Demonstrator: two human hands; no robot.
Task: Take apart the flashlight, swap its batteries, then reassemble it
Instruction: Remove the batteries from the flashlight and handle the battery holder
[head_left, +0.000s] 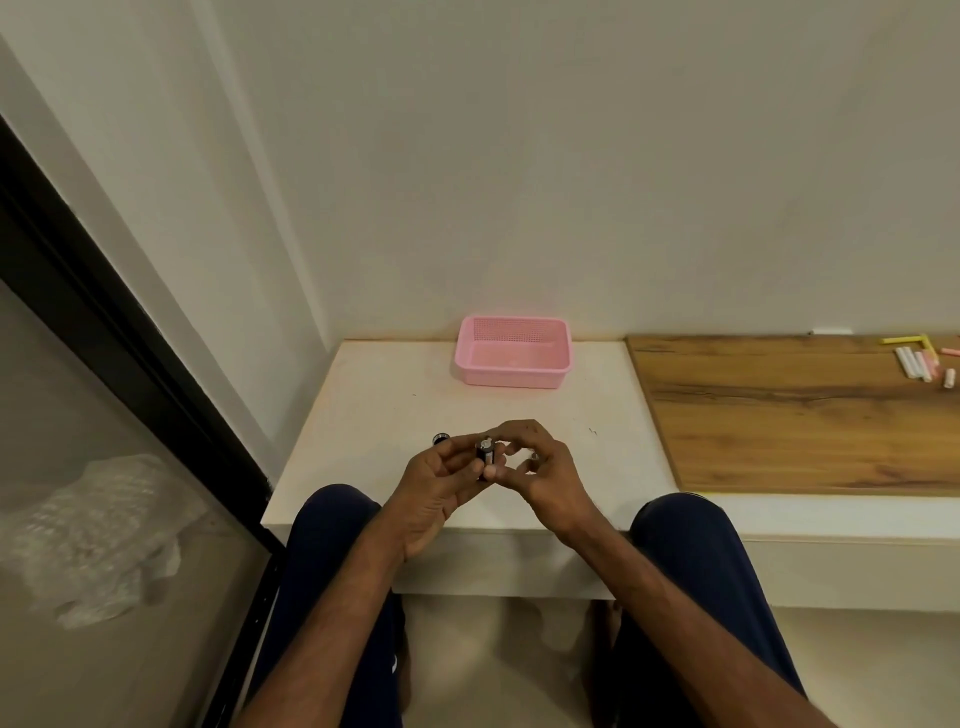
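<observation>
Both hands meet above the near part of the white table (363, 415). My left hand (434, 493) grips a short black cylinder, the battery holder (484, 456), upright with its metal-tipped end facing up. My right hand (540, 467) curls round the holder from the right, and its fingertips touch the holder's top and side. A small silvery piece (533, 457) shows between the right fingers; what it is cannot be told. A black flashlight part with a silver rim (440, 439) lies on the table just left of my left hand.
A pink plastic basket (514, 358) stands at the table's far edge by the wall. To the right a wooden board (779, 415) carries several coloured chalk sticks (919, 358). My knees flank the table's near edge. A dark-framed glass panel runs along the left.
</observation>
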